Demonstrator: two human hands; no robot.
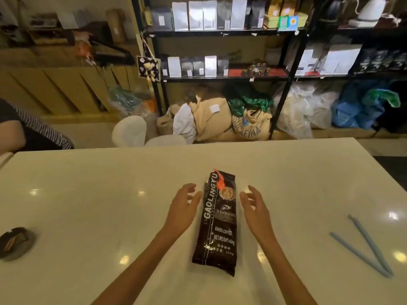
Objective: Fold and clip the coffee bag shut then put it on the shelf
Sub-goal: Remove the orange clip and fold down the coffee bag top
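A black coffee bag with white lettering lies flat on the white table, its top end pointing away from me. My left hand hovers just left of the bag's upper half, fingers spread, holding nothing. On the other side my right hand is likewise spread and empty, a small gap from the bag. A long light-blue clip, open in a V, lies on the table at the right. Behind the table stands a black metal shelf stocked with coffee bags.
A dark round object sits near the table's left edge. Another person's arm in a striped sleeve shows at far left. Sacks and plastic bags fill the floor under the shelf, and a white chair stands behind the table.
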